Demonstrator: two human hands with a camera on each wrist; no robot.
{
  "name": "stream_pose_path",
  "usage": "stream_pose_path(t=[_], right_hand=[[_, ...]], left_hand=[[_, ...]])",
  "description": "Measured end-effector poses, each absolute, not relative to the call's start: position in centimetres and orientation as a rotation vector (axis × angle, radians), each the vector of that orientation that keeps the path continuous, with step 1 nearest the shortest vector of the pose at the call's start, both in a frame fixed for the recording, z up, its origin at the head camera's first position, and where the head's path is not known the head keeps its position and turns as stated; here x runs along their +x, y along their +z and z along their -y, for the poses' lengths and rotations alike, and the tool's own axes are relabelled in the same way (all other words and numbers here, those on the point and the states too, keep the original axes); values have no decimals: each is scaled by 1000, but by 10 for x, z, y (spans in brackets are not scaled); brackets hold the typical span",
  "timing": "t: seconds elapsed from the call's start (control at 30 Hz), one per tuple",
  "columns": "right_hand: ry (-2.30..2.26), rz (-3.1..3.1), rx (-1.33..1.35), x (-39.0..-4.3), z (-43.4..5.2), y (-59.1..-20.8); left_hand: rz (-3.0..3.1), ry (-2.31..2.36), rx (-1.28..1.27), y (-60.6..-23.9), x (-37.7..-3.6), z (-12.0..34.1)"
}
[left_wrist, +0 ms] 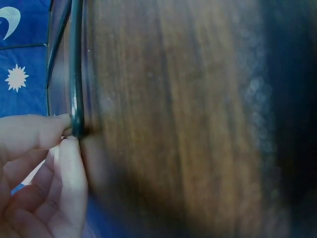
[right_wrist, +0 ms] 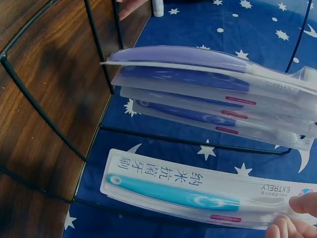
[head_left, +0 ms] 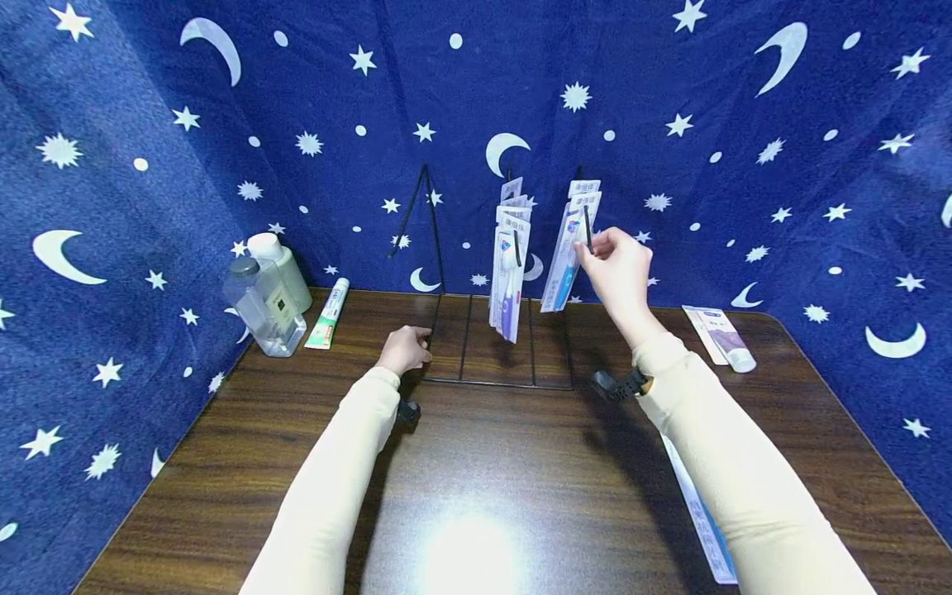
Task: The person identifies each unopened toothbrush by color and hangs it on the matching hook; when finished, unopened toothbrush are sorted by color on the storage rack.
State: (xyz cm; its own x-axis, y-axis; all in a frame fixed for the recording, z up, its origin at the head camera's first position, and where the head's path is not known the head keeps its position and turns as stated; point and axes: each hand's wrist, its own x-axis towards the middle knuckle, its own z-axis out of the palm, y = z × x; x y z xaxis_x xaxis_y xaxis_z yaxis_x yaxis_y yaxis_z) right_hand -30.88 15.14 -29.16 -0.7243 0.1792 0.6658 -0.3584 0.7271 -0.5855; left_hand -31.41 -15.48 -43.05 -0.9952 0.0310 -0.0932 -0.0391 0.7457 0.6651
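A black wire display rack stands on the table, with hooks at its top. My right hand pinches the top part of a packaged blue toothbrush at the front end of the right hook. Another pack hangs behind it. From the middle hook hang several packaged purple toothbrushes. The left hook holds nothing. Low at the rack's left side, my left hand pinches the base wire between thumb and forefinger.
Two bottles and a green-and-white toothpaste tube stand or lie at the back left. At the right lies another tube beside a flat carton. A packaged blue toothbrush lies partly under my right forearm. A starry blue cloth hangs behind.
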Motion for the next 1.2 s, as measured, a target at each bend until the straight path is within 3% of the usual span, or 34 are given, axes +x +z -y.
stream_pose_path(t=[0.47, 1.2], right_hand=[[953, 2282, 134, -300, -155, -295], [768, 2545, 267, -215, -221, -339]], left_hand=[[-2839, 1053, 0, -431, -313, 157], [-2847, 1082, 18, -435, -317, 157]])
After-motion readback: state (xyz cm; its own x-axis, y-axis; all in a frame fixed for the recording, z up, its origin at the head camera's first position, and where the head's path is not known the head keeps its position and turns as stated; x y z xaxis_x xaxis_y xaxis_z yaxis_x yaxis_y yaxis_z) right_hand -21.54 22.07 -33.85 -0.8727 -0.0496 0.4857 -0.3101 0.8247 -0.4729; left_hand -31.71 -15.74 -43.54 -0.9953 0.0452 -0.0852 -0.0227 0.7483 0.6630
